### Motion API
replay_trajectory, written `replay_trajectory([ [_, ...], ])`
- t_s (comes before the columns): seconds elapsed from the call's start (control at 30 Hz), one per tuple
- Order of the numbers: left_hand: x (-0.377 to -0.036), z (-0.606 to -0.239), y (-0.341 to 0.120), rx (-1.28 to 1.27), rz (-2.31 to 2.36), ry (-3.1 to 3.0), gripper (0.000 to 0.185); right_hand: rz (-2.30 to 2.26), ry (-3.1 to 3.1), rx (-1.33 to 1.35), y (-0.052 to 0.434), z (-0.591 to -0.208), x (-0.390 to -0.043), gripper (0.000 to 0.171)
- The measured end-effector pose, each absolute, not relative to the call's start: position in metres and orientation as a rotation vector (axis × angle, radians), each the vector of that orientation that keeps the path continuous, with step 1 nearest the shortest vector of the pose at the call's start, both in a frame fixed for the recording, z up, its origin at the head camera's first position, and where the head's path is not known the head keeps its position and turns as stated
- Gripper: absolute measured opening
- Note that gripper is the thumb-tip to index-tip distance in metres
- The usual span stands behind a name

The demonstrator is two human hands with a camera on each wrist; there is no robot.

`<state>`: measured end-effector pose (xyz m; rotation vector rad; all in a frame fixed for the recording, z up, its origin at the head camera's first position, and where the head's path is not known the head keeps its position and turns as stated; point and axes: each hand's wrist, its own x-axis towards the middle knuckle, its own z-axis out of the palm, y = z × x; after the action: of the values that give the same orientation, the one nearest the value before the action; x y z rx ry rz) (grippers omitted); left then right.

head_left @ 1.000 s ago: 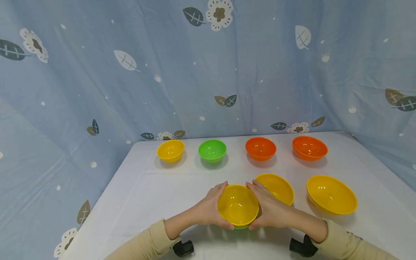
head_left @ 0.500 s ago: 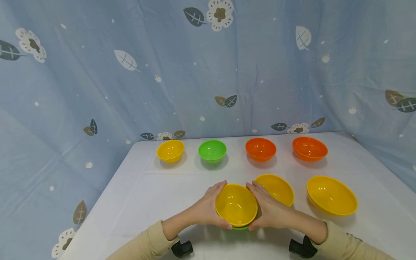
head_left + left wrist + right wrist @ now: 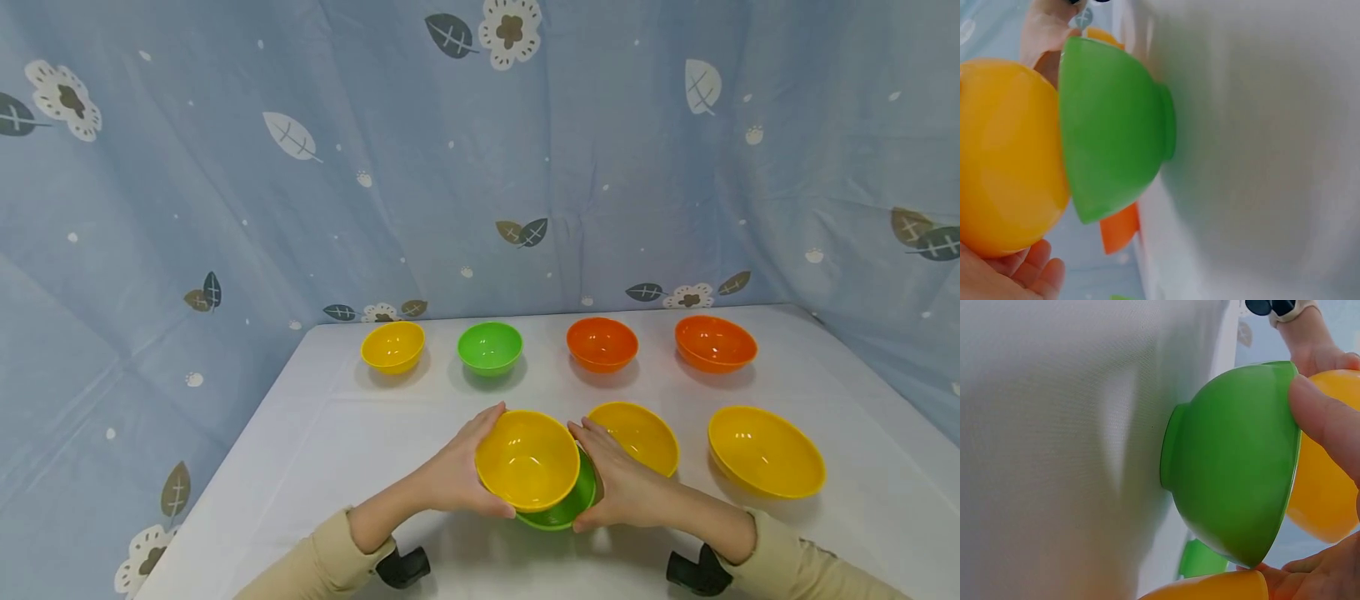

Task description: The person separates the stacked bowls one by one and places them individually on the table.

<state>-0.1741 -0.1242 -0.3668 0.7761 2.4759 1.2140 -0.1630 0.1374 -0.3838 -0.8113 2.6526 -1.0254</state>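
My left hand (image 3: 463, 472) grips a yellow bowl (image 3: 528, 458) and holds it raised, tilted a little to the left, over a green bowl (image 3: 564, 508) that stands on the white table (image 3: 360, 433). My right hand (image 3: 619, 488) curls round the green bowl's right side. In the left wrist view the yellow bowl (image 3: 1004, 156) overlaps the green bowl's (image 3: 1116, 125) rim, with my fingers (image 3: 1022, 269) under it. In the right wrist view a finger (image 3: 1329, 419) lies on the green bowl's (image 3: 1235, 469) rim, and the yellow bowl (image 3: 1329, 487) shows behind it.
A yellow bowl (image 3: 641, 435) sits just right of my right hand, and a larger yellow one (image 3: 765, 450) lies farther right. Along the back stand a yellow (image 3: 393, 347), a green (image 3: 490, 347) and two orange bowls (image 3: 602, 342) (image 3: 715, 342). A blue curtain (image 3: 225, 208) encloses the table.
My left hand has lifted the yellow bowl up and to the left, uncovering the green bowl beneath. My right hand has stayed where it was.
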Motion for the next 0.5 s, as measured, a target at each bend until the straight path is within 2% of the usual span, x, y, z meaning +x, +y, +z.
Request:
replay_trajectory([
  [0.5, -0.178, -0.352, -0.155, 0.592, 1.382, 2.553, 0.116, -1.019, 2.692, -0.887, 0.136, -0.387, -0.162, 0.109],
])
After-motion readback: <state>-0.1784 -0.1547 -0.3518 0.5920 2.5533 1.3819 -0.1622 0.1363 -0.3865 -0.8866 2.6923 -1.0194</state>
